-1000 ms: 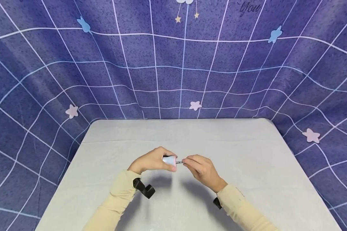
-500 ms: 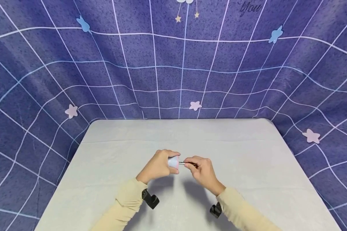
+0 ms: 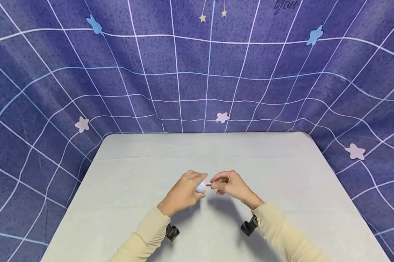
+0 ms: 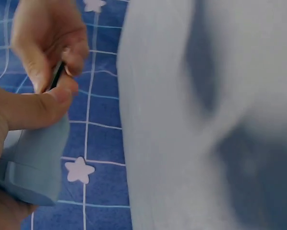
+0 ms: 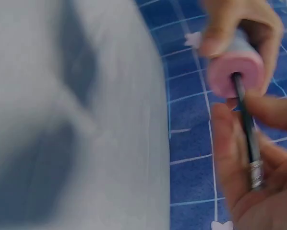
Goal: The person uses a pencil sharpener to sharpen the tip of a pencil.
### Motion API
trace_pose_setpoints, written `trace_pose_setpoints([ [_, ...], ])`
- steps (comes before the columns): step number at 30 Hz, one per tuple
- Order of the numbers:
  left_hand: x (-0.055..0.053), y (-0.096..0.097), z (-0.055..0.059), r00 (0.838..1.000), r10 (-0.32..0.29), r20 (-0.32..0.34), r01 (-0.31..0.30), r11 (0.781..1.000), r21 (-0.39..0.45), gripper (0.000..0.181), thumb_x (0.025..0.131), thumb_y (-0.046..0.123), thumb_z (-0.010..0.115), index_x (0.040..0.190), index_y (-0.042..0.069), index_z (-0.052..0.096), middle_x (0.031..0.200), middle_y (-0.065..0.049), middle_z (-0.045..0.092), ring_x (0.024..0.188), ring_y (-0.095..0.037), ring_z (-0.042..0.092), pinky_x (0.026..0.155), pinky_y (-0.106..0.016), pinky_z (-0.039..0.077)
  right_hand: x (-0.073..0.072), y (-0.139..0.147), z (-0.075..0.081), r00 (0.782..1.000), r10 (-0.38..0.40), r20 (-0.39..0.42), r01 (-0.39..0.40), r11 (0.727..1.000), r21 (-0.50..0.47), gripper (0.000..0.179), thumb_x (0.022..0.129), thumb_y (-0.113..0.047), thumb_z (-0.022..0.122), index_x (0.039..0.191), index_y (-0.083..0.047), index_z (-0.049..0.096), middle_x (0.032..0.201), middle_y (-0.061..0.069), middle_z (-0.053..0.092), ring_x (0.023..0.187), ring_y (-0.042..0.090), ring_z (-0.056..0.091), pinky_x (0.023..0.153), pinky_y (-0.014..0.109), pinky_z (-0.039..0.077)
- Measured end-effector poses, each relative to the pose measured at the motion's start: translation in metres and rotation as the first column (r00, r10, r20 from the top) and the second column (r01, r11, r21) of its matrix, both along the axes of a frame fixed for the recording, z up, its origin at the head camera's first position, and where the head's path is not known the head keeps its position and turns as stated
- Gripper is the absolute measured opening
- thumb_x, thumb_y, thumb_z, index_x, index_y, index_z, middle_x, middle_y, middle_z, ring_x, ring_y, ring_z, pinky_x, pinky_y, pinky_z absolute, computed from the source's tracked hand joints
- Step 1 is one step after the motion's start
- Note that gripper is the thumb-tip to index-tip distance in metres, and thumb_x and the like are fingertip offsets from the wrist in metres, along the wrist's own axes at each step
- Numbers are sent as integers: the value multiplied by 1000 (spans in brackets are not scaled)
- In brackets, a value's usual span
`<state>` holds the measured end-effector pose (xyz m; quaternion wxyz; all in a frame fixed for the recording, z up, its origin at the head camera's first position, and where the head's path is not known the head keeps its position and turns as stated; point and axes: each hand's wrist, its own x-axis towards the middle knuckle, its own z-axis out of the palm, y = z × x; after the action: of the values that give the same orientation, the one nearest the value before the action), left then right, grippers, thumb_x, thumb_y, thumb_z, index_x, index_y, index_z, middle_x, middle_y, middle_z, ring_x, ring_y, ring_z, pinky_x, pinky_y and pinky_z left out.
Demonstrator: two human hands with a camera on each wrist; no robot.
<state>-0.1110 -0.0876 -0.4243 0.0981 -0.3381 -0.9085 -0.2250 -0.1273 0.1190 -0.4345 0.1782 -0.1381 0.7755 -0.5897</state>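
Curtain [image 3: 197,85] behind table [image 3: 197,149]; right fingers [image 3: 219,186] partly hide stick [image 5: 249,136].

The left hand [image 3: 184,190] grips a blue gadget [image 3: 200,187]. The right hand [image 3: 231,185] pinches a stick [image 3: 209,185] at the gadget's pink end.

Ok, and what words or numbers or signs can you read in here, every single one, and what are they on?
"You": curly dark letters on the purple-blue cloth, at the very top of the head view, partly cut off by the picture's edge.
No other words or numbers can be read: I can't make out any on the blue-and-pink thing or the dark stick, and the wrist views are blurry.
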Motion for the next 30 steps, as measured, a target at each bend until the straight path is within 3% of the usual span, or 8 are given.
trace_pose_setpoints([
  [5,-9,-9,12,952,19,305,-45,996,80,59,72,19,83,124,0,62,113,-12,68,92,-19,61,77,-31,52,7,-6,-9,853,-24,-522,58,997,49,19,76,0,76,94,-4,70,88,8,72,76,13,67,68,24,55],
  [12,-23,-26,33,827,-89,555,-6,986,168,57,73,24,81,122,1,64,95,-6,70,68,-8,56,60,-22,48,6,-12,-19,350,-31,-936,68,998,-8,11,82,1,71,92,-2,70,87,5,68,77,16,66,70,18,53],
  [17,-29,-32,39,669,-275,690,78,950,302,31,80,22,76,102,1,70,89,-2,67,72,-8,54,65,-22,48,1,-13,-18,-59,-5,-998,113,994,-12,16,93,-10,60,92,0,72,85,6,70,73,16,65,69,22,54],
  [20,-30,-33,40,599,-355,718,111,924,365,18,83,19,73,91,3,70,86,1,64,76,-7,53,69,-22,47,0,-14,-17,-184,4,-983,119,993,-18,17,93,-9,59,92,1,73,85,6,70,71,16,65,68,24,54],
  [23,-29,-31,39,634,-327,700,93,932,351,25,80,17,75,98,0,70,84,0,64,70,-6,53,64,-21,47,2,-14,-18,-142,12,-990,133,991,-7,17,94,-9,58,92,0,72,83,5,70,69,14,65,65,22,54],
  [25,-27,-27,38,706,-261,659,69,951,302,38,76,14,77,109,-3,68,85,-2,66,67,-7,53,59,-21,47,6,-15,-17,-3,22,-1000,134,991,21,14,93,-8,59,91,-1,71,78,3,68,61,10,59,58,18,50],
  [27,-23,-22,35,786,-180,592,39,969,244,46,72,12,80,114,-2,66,87,-5,67,66,-9,54,57,-22,47,11,-15,-11,251,39,-967,113,991,69,11,91,-7,62,89,-2,71,74,2,67,56,5,54,52,15,47],
  [30,-14,-14,26,907,-89,411,31,989,147,52,70,14,83,117,1,65,96,-7,69,76,-13,57,66,-24,50,13,-11,3,779,49,-625,4,997,83,8,87,-4,65,87,1,72,67,-2,66,51,0,46,47,13,39],
])
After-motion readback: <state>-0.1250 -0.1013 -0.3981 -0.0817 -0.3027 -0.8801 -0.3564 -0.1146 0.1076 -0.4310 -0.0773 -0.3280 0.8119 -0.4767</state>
